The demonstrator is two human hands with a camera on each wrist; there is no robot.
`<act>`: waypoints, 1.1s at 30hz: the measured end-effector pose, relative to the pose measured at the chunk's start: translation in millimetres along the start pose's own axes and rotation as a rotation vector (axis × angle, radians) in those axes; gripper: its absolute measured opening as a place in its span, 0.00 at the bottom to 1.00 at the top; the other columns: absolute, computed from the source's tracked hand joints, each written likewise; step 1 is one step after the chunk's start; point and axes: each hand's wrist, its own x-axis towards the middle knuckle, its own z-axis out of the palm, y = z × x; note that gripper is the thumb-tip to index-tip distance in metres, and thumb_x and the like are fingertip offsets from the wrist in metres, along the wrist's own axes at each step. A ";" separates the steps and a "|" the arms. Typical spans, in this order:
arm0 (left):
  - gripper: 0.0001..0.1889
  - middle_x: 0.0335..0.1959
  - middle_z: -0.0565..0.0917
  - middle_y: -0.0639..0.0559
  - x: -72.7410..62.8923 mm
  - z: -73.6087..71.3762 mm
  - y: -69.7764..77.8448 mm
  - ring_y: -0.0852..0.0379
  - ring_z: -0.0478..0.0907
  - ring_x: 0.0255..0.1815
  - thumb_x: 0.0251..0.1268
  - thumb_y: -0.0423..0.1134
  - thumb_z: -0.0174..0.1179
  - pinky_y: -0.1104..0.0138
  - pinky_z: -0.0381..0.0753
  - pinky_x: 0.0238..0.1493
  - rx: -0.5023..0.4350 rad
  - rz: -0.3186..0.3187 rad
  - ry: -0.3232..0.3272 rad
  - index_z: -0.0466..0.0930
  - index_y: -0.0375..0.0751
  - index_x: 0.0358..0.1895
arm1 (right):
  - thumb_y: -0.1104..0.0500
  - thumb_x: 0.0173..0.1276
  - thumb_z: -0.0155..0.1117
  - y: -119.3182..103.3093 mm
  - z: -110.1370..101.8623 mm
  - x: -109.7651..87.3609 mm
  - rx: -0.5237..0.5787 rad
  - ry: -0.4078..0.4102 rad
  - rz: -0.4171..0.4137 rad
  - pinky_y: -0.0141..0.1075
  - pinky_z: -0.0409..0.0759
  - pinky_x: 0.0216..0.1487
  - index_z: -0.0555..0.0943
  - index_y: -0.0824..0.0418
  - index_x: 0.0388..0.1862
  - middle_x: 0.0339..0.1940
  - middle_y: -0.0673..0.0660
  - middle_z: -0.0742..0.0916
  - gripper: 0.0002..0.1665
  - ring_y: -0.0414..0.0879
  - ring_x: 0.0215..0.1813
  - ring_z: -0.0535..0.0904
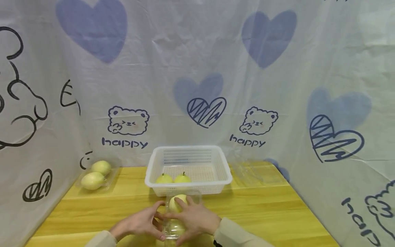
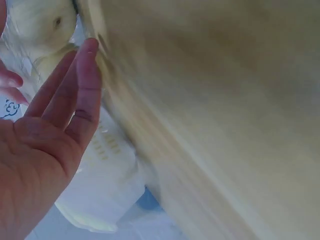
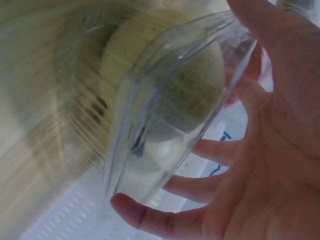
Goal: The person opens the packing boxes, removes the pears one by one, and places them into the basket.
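A clear plastic box [image 3: 162, 95] stands in front of the basket, its long side running toward the near edge. Two yellow pears lie inside it, the far pear [image 1: 178, 203] and the near pear [image 1: 176, 228]. From above, my right hand [image 1: 197, 218] grips the box with fingers spread across its top, thumb at the near end. My left hand [image 1: 140, 221] is at the box's left side, thumb near the front corner. In the left wrist view the fingers [image 2: 86, 95] of this hand are almost straight, tips against the plastic.
A white basket [image 1: 189, 189] behind the box holds two pears [image 1: 182, 178]. At the back left is another clear box with two yellow fruits [image 1: 92, 180]. Clear empty packaging [image 1: 262, 175] lies at the back right. Printed cloth [image 1: 191, 44] walls the wooden table [image 1: 256, 209].
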 end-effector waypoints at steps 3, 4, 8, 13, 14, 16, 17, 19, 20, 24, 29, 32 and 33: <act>0.48 0.54 0.81 0.38 -3.2 2.1 -2.3 0.54 0.84 0.43 0.51 0.42 0.75 0.62 0.84 0.43 -0.034 0.029 0.033 0.52 0.31 0.69 | 0.21 0.44 0.67 -0.8 1.1 5.6 -0.014 -0.016 0.011 0.68 0.71 0.56 0.60 0.20 0.70 0.70 0.50 0.68 0.52 0.60 0.67 0.68; 0.46 0.53 0.80 0.39 -4.1 3.1 -2.8 0.53 0.83 0.43 0.51 0.40 0.75 0.63 0.84 0.42 -0.054 0.042 0.047 0.54 0.30 0.67 | 0.21 0.44 0.67 -0.5 1.6 7.0 -0.018 -0.018 0.016 0.68 0.71 0.56 0.60 0.20 0.70 0.70 0.49 0.68 0.51 0.59 0.66 0.68; 0.36 0.49 0.79 0.40 -8.5 8.7 -3.2 0.51 0.81 0.43 0.51 0.37 0.74 0.67 0.82 0.41 -0.117 0.077 0.101 0.63 0.28 0.59 | 0.22 0.46 0.68 0.5 4.0 9.5 -0.032 -0.006 0.027 0.67 0.73 0.54 0.60 0.21 0.71 0.71 0.50 0.69 0.51 0.59 0.66 0.68; 0.32 0.47 0.78 0.41 -13.7 13.8 -6.3 0.53 0.80 0.40 0.54 0.37 0.73 0.68 0.81 0.42 -0.159 0.097 0.092 0.67 0.24 0.57 | 0.23 0.46 0.68 -0.6 6.0 9.2 -0.024 0.010 0.015 0.64 0.76 0.51 0.60 0.21 0.71 0.70 0.50 0.69 0.51 0.59 0.65 0.69; 0.32 0.47 0.78 0.41 -14.3 14.2 -6.9 0.54 0.80 0.40 0.54 0.36 0.72 0.68 0.81 0.43 -0.170 0.100 0.087 0.66 0.23 0.57 | 0.23 0.46 0.68 -0.9 6.3 8.9 -0.017 0.012 0.013 0.64 0.76 0.51 0.60 0.21 0.71 0.70 0.50 0.69 0.51 0.59 0.65 0.69; 0.31 0.46 0.78 0.42 -14.4 14.6 -7.5 0.55 0.80 0.38 0.54 0.35 0.72 0.69 0.81 0.41 -0.199 0.095 0.084 0.68 0.23 0.56 | 0.23 0.46 0.68 -1.4 6.3 8.0 -0.001 0.014 0.010 0.64 0.76 0.51 0.61 0.21 0.70 0.69 0.49 0.70 0.50 0.60 0.65 0.69; 0.29 0.45 0.79 0.42 -14.2 14.7 -7.6 0.56 0.80 0.37 0.54 0.35 0.72 0.69 0.81 0.41 -0.216 0.085 0.080 0.69 0.23 0.55 | 0.24 0.46 0.69 -1.6 6.1 7.5 0.010 0.012 0.009 0.65 0.76 0.51 0.61 0.22 0.70 0.69 0.50 0.70 0.50 0.60 0.66 0.69; 0.27 0.44 0.80 0.44 -13.5 14.9 -7.2 0.56 0.80 0.36 0.53 0.34 0.72 0.69 0.81 0.39 -0.260 0.053 0.078 0.71 0.25 0.53 | 0.24 0.46 0.69 -1.6 6.4 6.8 0.023 0.016 0.010 0.66 0.74 0.53 0.62 0.22 0.70 0.69 0.50 0.70 0.50 0.60 0.66 0.69; 0.25 0.43 0.80 0.44 -13.2 15.1 -6.9 0.57 0.80 0.35 0.53 0.34 0.72 0.70 0.81 0.37 -0.283 0.028 0.081 0.73 0.27 0.52 | 0.25 0.46 0.70 -1.6 6.4 6.4 0.026 0.022 0.008 0.66 0.74 0.53 0.63 0.22 0.69 0.68 0.49 0.70 0.49 0.60 0.65 0.69; 0.22 0.41 0.82 0.47 -11.3 16.7 -5.5 0.59 0.78 0.31 0.51 0.33 0.72 0.70 0.78 0.30 -0.336 -0.050 0.106 0.77 0.30 0.49 | 0.25 0.45 0.71 -1.0 7.6 4.2 0.014 0.058 -0.004 0.58 0.78 0.49 0.64 0.24 0.69 0.64 0.49 0.72 0.49 0.55 0.61 0.70; 0.20 0.38 0.82 0.49 -7.2 21.2 -3.5 0.60 0.76 0.27 0.51 0.32 0.71 0.70 0.76 0.25 -0.342 -0.054 0.118 0.81 0.32 0.49 | 0.27 0.44 0.73 0.2 10.1 -1.0 0.012 0.097 0.005 0.40 0.80 0.35 0.68 0.26 0.67 0.59 0.50 0.74 0.48 0.51 0.54 0.71; 0.18 0.35 0.81 0.50 -6.0 22.9 -3.8 0.61 0.75 0.24 0.51 0.32 0.70 0.70 0.76 0.25 -0.384 -0.048 0.097 0.81 0.31 0.47 | 0.28 0.44 0.74 0.2 11.0 -2.3 0.030 0.094 0.016 0.40 0.80 0.34 0.68 0.25 0.67 0.60 0.50 0.73 0.48 0.50 0.55 0.70; 0.17 0.33 0.81 0.51 -5.6 23.3 -4.1 0.61 0.75 0.23 0.51 0.31 0.70 0.70 0.76 0.24 -0.394 -0.044 0.089 0.81 0.31 0.46 | 0.29 0.44 0.74 -0.2 11.0 -2.3 0.038 0.089 0.018 0.42 0.81 0.34 0.67 0.25 0.67 0.62 0.50 0.73 0.48 0.50 0.56 0.70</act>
